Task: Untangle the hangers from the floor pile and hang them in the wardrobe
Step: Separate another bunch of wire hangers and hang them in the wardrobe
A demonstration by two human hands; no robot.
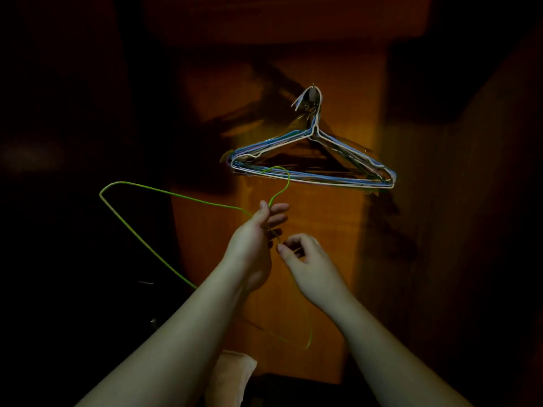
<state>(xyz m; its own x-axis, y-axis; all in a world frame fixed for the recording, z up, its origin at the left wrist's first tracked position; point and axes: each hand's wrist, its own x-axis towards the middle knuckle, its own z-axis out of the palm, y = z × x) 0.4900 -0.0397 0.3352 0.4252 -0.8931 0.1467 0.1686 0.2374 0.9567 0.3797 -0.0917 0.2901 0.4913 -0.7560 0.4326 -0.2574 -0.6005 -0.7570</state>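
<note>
**A:** Where is the hanger being worked on, relative to the ones already hung?

**B:** A bundle of hung hangers [311, 160] dangles from a small wall hook [313, 89] on the wooden wardrobe panel [293, 69]. The green wire hanger [164, 193] sits below and to the left of that bundle. Its curved hook end rises just in front of the bundle's bottom bar.

**A:** Who holds it, and how?

**B:** The left hand [252, 239] pinches the neck just under the hook, thumb up, other fingers loosely spread. The right hand [305, 257], just below and to the right, has curled fingers close to the wire; whether it truly grips is too dim to tell.

**A:** Which way does it lie?

**B:** Its long axis runs down-left, away from the bundle. The left hand is nearer; my judgement is the hook must travel up and right to the wall hook.
</note>
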